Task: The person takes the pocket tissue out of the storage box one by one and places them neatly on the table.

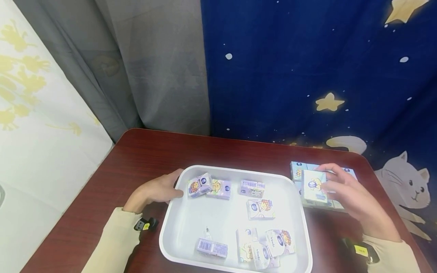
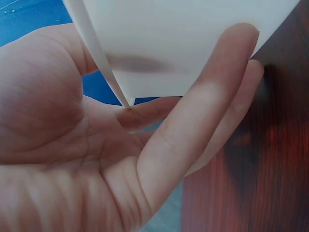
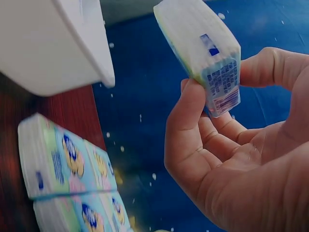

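My left hand (image 1: 159, 189) grips the left rim of a white tray (image 1: 189, 223). In the left wrist view its fingers lie along the outside of the tray wall (image 2: 159, 38). Several small purple-and-white tissue packs (image 1: 261, 209) are scattered inside, some overlapping at the lower right. My right hand (image 1: 355, 197) pinches a pale blue-green tissue pack (image 1: 312, 185) between thumb and fingers, lifted beside the tray's right rim. In the right wrist view this pack (image 3: 203, 48) shows a printed end with a barcode. Below it, a block of similar blue packs (image 3: 72, 169) sits on the table.
The dark red wooden table (image 1: 157, 148) carries both tray and block. A blue star-patterned curtain (image 1: 273, 76) and a grey curtain (image 1: 164, 68) hang behind its far edge. A white sheet (image 1: 41, 132) with yellow prints borders the left side.
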Tool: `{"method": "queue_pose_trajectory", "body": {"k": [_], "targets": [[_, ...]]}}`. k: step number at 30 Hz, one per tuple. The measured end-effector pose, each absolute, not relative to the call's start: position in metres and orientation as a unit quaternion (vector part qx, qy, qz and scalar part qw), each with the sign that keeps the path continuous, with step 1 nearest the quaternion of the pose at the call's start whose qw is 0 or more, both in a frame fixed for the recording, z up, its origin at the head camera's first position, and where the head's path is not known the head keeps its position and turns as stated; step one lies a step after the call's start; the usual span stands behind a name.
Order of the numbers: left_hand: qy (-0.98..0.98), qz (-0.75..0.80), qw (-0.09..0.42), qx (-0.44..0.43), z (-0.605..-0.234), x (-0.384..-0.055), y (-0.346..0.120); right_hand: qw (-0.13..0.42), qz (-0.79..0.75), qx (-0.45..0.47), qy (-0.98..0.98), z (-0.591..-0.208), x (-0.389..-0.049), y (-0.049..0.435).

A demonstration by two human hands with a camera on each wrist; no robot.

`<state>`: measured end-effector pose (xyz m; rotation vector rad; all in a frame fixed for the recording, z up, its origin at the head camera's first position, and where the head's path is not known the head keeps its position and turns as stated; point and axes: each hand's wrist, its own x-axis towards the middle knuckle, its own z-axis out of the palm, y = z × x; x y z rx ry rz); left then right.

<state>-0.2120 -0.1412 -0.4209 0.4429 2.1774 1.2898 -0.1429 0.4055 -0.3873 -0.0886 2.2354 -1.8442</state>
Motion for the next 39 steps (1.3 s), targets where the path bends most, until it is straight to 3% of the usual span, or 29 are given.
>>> {"method": "queue_pose_trajectory", "body": {"k": [19, 29, 34, 39], "targets": [[0.811, 0.486, 0.279, 0.165, -0.418, -0.210, -0.141, 0.090, -0.710, -0.106, 0.690, -0.411, -0.142, 0.479], [0.814, 0.483, 0.279, 0.163, -0.419, -0.211, -0.141, 0.123, -0.736, 0.011, 0.666, -0.420, -0.137, 0.518], [0.815, 0.481, 0.279, 0.162, -0.419, -0.211, -0.142, 0.125, -0.770, -0.002, 0.626, -0.431, -0.134, 0.535], [0.815, 0.481, 0.279, 0.165, -0.418, -0.211, -0.141, 0.112, -0.751, 0.041, 0.650, -0.438, -0.128, 0.549]]}}
